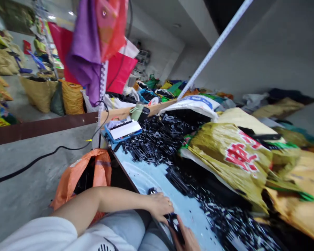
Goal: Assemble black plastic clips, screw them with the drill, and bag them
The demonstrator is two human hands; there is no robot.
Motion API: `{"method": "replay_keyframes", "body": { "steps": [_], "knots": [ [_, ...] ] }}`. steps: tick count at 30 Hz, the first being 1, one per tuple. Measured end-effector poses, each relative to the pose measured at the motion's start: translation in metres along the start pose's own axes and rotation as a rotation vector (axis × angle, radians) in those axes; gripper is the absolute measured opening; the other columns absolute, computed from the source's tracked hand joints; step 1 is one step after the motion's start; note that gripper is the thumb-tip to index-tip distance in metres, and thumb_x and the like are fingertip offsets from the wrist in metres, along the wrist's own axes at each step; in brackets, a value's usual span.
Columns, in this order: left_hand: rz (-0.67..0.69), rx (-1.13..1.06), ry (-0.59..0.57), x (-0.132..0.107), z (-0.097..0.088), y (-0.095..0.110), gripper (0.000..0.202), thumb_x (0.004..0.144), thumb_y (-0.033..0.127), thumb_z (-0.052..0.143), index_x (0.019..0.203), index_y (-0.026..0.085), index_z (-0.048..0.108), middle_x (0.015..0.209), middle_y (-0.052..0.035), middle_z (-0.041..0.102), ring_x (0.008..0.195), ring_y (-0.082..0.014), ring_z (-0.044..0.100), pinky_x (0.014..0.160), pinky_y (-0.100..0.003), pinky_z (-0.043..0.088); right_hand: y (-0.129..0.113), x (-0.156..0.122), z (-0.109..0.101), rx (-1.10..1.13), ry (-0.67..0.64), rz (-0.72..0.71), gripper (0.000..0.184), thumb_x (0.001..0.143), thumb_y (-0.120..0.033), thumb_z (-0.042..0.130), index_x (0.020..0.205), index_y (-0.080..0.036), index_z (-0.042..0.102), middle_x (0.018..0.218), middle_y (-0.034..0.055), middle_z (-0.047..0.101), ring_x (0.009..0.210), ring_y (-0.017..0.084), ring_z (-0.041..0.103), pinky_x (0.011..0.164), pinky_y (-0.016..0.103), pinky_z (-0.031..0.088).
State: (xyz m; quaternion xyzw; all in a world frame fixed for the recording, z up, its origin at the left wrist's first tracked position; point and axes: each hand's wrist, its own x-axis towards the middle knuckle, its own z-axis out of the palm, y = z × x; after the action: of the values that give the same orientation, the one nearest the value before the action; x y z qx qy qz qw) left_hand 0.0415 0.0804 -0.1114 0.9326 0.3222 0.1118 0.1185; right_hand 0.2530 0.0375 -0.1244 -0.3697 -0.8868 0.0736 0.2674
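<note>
Low in the view, my left hand (pixel 161 206), with a ring on one finger, reaches across the near edge of the table. Its curled fingertips meet a black plastic piece (pixel 174 225). My right hand (pixel 187 238) grips the same piece from the near side, thumb and fingers around it. The piece's exact kind is partly hidden by my fingers. Just beyond my left wrist, a small dark shiny object (pixel 152 190) lies at the table edge. To the right of my hands spreads a pile of small black and pale parts (pixel 232 218).
A heap of black slotted plastic parts (pixel 157 139) covers the far table, beside a blue tray (pixel 112 134) and a green bottle (pixel 137 111). A yellow woven sack (pixel 214 143) lies right. An orange bag (pixel 68 179) stands left, below a black cable (pixel 42 162).
</note>
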Motion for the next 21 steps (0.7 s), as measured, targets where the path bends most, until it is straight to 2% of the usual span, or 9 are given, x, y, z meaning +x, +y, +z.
{"method": "replay_keyframes", "body": {
  "steps": [3,8,13,18,21],
  "knots": [
    [0.048,0.006,-0.016,-0.002,-0.002,0.000,0.044,0.080,0.052,0.056,0.100,0.013,0.056,0.096,-0.0111,0.063,0.094,-0.0257,0.058,0.073,-0.034,0.044,0.003,-0.004,0.000,0.037,-0.037,-0.004,0.065,0.087,-0.030,0.051,0.144,-0.042,0.021,0.082,0.0045,0.064,0.069,0.026,0.065,0.058,0.040,0.058],
    [-0.065,0.015,0.003,-0.006,-0.008,0.006,0.047,0.080,0.049,0.060,0.109,0.013,0.051,0.106,-0.0115,0.060,0.103,-0.0262,0.053,0.083,-0.036,0.040,0.011,-0.004,-0.002,0.040,-0.049,-0.006,0.062,0.089,-0.026,0.052,0.145,-0.032,0.024,0.086,0.0050,0.062,0.074,0.021,0.061,0.064,0.035,0.055],
    [-0.023,-0.016,-0.028,-0.006,-0.011,0.004,0.046,0.081,0.047,0.059,0.111,0.013,0.050,0.109,-0.0115,0.058,0.106,-0.0260,0.051,0.087,-0.035,0.038,0.027,-0.005,-0.003,0.082,-0.188,-0.084,0.054,0.092,-0.025,0.047,0.143,-0.024,0.028,0.091,0.0077,0.060,0.081,0.019,0.058,0.070,0.032,0.053],
    [-0.045,0.007,-0.073,-0.002,-0.013,0.007,0.049,0.082,0.049,0.057,0.115,0.013,0.050,0.111,-0.0117,0.058,0.106,-0.0256,0.052,0.089,-0.035,0.038,0.038,0.001,-0.010,0.074,-0.285,-0.151,0.044,0.096,-0.030,0.039,0.138,-0.017,0.037,0.097,0.0098,0.061,0.087,0.017,0.056,0.075,0.029,0.049],
    [-0.046,0.104,-0.092,-0.006,-0.016,0.008,0.050,0.087,0.045,0.053,0.124,0.012,0.044,0.117,-0.0130,0.057,0.109,-0.0254,0.051,0.095,-0.038,0.035,0.039,0.003,-0.018,-0.113,-0.338,-0.072,0.042,0.096,-0.042,0.037,0.127,-0.016,0.050,0.093,0.0097,0.062,0.083,0.017,0.056,0.070,0.029,0.044]
  ]
}}
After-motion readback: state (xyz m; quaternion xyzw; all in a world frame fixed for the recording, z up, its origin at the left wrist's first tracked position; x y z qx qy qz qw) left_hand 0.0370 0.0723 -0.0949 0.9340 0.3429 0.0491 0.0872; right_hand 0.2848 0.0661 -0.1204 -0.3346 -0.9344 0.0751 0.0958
